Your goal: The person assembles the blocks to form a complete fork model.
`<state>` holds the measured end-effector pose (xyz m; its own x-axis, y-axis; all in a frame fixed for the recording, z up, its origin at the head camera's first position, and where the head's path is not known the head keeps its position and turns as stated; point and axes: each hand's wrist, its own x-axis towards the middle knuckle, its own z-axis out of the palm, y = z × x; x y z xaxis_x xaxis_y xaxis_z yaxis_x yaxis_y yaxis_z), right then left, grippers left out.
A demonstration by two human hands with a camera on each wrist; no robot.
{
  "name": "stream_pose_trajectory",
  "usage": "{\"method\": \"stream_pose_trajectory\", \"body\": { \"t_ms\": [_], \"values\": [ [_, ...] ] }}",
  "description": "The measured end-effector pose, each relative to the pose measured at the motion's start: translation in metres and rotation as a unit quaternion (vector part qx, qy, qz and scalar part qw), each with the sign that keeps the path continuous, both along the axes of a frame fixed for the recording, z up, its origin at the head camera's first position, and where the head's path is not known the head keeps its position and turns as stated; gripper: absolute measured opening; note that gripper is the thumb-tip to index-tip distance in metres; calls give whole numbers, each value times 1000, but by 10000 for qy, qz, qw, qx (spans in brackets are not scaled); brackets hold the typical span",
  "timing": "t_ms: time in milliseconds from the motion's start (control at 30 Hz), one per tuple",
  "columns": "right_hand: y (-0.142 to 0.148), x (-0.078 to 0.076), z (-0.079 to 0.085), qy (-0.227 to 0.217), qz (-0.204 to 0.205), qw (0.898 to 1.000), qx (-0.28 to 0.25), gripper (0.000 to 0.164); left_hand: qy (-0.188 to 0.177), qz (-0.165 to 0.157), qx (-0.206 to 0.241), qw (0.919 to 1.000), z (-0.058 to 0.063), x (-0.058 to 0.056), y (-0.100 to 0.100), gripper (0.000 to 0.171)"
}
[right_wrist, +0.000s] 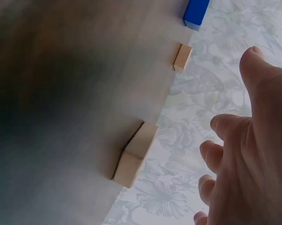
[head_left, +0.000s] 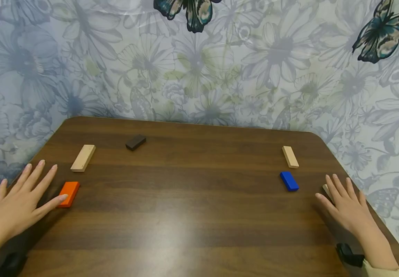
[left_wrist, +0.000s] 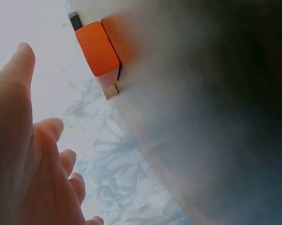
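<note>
At the table's left side my left hand (head_left: 24, 202) is spread with straight fingers and holds nothing. Its thumb overlaps an orange block (head_left: 69, 194) in the head view, while the left wrist view shows a gap between that orange block (left_wrist: 97, 49) and the hand. On the right, my right hand (head_left: 349, 209) also has extended fingers and holds nothing. It partly hides a pale wooden block (head_left: 327, 191); the right wrist view shows this wooden block (right_wrist: 135, 154) apart from the fingers. A blue block (head_left: 289, 181) lies to the left of the right hand.
Farther back on the brown table (head_left: 185, 173) lie a pale wooden block (head_left: 83, 158) at left, a dark brown block (head_left: 136, 142), and another pale block (head_left: 290, 157) behind the blue one. Flowered wall covering (head_left: 199, 77) borders the table's back edge.
</note>
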<state>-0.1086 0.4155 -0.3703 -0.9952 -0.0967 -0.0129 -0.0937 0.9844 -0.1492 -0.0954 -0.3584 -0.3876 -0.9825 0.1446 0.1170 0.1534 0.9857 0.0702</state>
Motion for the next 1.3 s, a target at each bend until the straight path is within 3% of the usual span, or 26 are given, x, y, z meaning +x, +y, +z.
{"method": "stream_pose_trajectory", "body": {
  "t_ms": [167,367,533,767,1033,1300],
  "values": [
    [-3,-7,6,103,92,9999,-83,75,39,-151,168,9997,6,-14,5,89],
    [-13,-25,12,147,232,9992,-300,78,-255,-247,611,9975,10,-33,7,87],
    [-25,-43,13,23,339,9985,-437,79,-462,-419,1091,9921,14,-50,7,85],
    [-36,-62,11,-239,435,9964,-681,79,-789,-563,1281,9870,18,-71,10,86],
    [-42,-88,3,-579,659,9916,-949,80,-1215,-783,1762,9737,16,-81,10,78],
    [-46,-95,2,-750,692,9870,-1242,79,-1357,-823,1981,9673,9,-88,5,73]
  ]
}}
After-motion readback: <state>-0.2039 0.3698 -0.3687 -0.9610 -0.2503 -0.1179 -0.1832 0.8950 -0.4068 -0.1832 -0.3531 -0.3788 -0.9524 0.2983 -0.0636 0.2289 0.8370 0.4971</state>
